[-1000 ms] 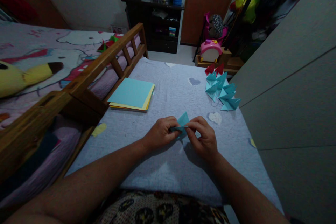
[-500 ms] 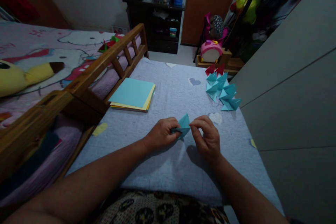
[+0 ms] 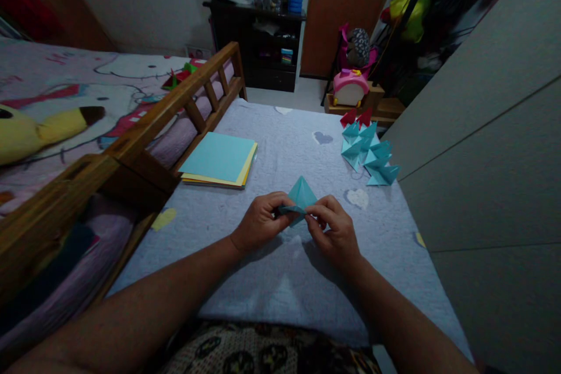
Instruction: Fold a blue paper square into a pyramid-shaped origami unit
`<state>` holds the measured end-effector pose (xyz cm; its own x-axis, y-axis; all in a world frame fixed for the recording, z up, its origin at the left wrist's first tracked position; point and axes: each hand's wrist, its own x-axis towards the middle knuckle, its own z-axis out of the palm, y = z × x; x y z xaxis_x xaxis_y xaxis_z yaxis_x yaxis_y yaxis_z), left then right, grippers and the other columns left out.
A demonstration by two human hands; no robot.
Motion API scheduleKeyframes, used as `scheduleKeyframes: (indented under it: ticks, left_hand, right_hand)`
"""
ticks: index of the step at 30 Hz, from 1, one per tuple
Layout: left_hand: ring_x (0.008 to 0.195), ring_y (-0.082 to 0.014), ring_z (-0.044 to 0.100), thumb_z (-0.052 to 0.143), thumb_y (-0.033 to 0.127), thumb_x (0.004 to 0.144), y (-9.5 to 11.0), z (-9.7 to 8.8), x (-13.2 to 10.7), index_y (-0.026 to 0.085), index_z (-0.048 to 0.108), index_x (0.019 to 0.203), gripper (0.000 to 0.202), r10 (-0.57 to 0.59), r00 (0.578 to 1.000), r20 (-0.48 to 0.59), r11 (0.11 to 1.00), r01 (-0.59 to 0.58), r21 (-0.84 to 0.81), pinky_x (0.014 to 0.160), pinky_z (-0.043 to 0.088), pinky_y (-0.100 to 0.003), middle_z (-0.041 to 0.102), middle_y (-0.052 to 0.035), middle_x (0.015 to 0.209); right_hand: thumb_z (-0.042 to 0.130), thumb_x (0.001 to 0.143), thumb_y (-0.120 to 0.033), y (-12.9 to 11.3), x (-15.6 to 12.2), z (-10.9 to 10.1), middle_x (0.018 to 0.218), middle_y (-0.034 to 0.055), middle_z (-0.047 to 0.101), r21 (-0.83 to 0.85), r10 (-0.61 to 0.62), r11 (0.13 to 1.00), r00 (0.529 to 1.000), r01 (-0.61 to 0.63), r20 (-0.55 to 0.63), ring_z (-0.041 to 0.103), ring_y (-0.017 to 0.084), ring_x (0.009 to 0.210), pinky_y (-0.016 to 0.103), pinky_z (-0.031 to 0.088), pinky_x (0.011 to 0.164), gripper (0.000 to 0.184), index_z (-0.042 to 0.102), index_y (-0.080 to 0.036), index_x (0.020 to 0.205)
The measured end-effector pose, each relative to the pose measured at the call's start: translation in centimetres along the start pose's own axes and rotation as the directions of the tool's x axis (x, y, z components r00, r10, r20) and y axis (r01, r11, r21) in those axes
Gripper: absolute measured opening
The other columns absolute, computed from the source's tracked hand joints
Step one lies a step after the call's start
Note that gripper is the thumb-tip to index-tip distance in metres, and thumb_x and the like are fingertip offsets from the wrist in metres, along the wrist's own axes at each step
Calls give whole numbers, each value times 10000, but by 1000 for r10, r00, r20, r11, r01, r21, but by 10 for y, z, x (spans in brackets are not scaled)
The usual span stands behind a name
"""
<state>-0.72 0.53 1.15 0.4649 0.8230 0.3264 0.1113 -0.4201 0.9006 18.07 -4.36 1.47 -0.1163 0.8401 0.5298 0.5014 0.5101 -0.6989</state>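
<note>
A folded piece of light-blue origami paper (image 3: 301, 191) is held between my two hands, just above the cloth-covered surface. Its pointed top stands upright, with a crease down the middle. My left hand (image 3: 264, 219) pinches its left side. The fingers of my right hand (image 3: 332, 227) are closed on its lower right edge. Beyond, to the left, lies a stack of square paper sheets (image 3: 219, 155), blue on top with yellow beneath. At the far right stand several folded blue paper pieces (image 3: 370, 155), with red folded paper pieces (image 3: 356, 118) behind them.
A wooden bed rail (image 3: 175, 111) runs along the left, with a yellow plush toy (image 3: 39, 131) on the bed beyond it. A pale cabinet (image 3: 491, 175) borders the right side. A dark shelf unit (image 3: 254, 41) and a pink toy (image 3: 350, 86) stand at the back.
The folded paper has turned so its creased face shows wider and its point stands higher. My right hand has moved left and closed on the paper's lower edge.
</note>
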Motion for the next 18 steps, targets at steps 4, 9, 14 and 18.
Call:
scheduleKeyframes:
  ticks: [4, 9, 14, 18]
  left_hand:
    - [637, -112, 491, 667, 250, 876, -2, 1, -2, 157, 661, 801, 120, -53, 999, 5, 998, 53, -36, 604, 375, -234, 573, 18, 694]
    - [625, -97, 486, 696, 251, 841, -1, 5, -4, 185, 588, 968, 179, -154, 988, -17, 975, 149, -164, 571, 366, -207, 588, 31, 757]
    - [592, -87, 506, 735, 261, 835, 0, 8, -6, 248, 406, 1345, 607, -217, 976, 7, 942, 211, -259, 559, 367, -187, 568, 70, 746]
    - [667, -111, 572, 766, 305, 806, 0, 8, -3, 201, 523, 1232, 502, -275, 958, 84, 909, 287, -300, 604, 421, -201, 623, 24, 805]
  right_hand:
    - [567, 915, -140, 2, -1, 1, 813, 4, 525, -3, 11, 1000, 1000, -11, 14, 542, 141, 698, 282, 457, 612, 137, 672, -220, 954]
    - [671, 827, -202, 3, -1, 2, 1028, 63, 572, -45, 88, 995, 987, -94, -132, 572, 232, 982, 381, 509, 800, 286, 599, -237, 1103]
    - [681, 812, -260, 7, 2, 2, 1022, 56, 651, 201, 303, 927, 948, -316, 95, 615, 206, 892, 363, 514, 790, 379, 586, -221, 1177]
    - [650, 851, -313, 9, 3, 2, 753, -1, 632, 336, 413, 806, 870, -488, 270, 556, 150, 679, 290, 468, 657, 121, 659, -200, 894]
